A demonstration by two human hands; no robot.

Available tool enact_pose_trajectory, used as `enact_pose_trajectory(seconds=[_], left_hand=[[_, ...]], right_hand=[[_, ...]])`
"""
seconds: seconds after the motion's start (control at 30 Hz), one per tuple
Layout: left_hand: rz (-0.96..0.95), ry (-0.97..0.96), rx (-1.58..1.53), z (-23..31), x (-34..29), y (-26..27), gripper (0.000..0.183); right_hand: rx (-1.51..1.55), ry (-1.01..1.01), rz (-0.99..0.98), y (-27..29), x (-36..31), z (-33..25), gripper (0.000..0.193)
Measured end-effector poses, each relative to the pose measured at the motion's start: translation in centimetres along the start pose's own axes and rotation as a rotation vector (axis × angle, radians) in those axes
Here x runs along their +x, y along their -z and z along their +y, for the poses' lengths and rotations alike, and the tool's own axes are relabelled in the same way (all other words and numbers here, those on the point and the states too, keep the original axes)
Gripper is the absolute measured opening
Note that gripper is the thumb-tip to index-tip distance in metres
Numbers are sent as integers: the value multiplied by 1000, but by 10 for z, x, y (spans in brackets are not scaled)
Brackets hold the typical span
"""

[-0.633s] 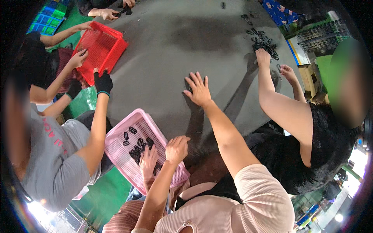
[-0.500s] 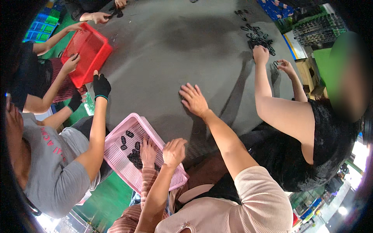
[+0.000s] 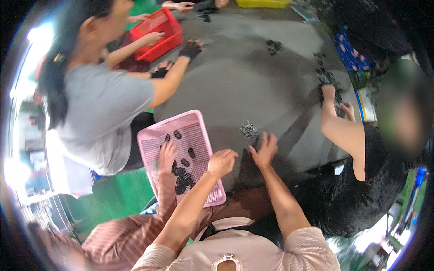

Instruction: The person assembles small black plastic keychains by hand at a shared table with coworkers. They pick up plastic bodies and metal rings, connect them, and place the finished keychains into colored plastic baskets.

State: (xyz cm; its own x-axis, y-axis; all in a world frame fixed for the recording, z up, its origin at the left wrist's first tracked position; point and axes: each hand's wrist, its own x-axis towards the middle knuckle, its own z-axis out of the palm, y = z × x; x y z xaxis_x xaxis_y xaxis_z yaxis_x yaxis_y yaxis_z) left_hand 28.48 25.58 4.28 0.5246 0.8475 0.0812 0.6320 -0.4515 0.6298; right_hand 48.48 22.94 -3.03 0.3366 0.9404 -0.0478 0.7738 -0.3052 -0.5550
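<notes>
One loosely curled left hand (image 3: 222, 163) and one half-open right hand (image 3: 266, 151) of yours are mid-frame, the right beside greyish loops (image 3: 249, 129) on the worktop (image 3: 212, 90) (whether either grips anything cannot be told). The pink basket (image 3: 201, 135) probably sits close for shared reach; no lettering is legible.

This is a workshop: several people (image 3: 106, 104) round one big grey table (image 3: 217, 77), small parts (image 3: 249, 130) heaped on it. A pink plastic basket (image 3: 204, 131) stands near left.
</notes>
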Motion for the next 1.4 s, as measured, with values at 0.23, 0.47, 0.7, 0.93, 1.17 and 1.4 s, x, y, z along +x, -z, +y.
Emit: enact_pose_trajectory(seconds=[0.23, 0.47, 0.7, 0.93, 1.17, 1.4], left_hand=[[161, 80, -101, 0, -17, 22, 11], [598, 74, -340, 115, -42, 43, 18], [727, 175, -388, 202, -199, 25, 24], [878, 351, -138, 238, -390, 21, 19], [1056, 747, -63, 269, -638, 29, 25], [1235, 697, -37, 206, -775, 136, 38]], right_hand=[[-325, -320, -595, 20, -45, -14, 129], [-597, -101, -715, 7, -31, 28, 120], [-588, 129, -824, 34, 2, 38, 105], [-666, 666, -753, 43, -53, 11, 33], [-709, 5, -1183, 24, -166, -56, 9], [-852, 267, -1283, 13, -366, -25, 11]])
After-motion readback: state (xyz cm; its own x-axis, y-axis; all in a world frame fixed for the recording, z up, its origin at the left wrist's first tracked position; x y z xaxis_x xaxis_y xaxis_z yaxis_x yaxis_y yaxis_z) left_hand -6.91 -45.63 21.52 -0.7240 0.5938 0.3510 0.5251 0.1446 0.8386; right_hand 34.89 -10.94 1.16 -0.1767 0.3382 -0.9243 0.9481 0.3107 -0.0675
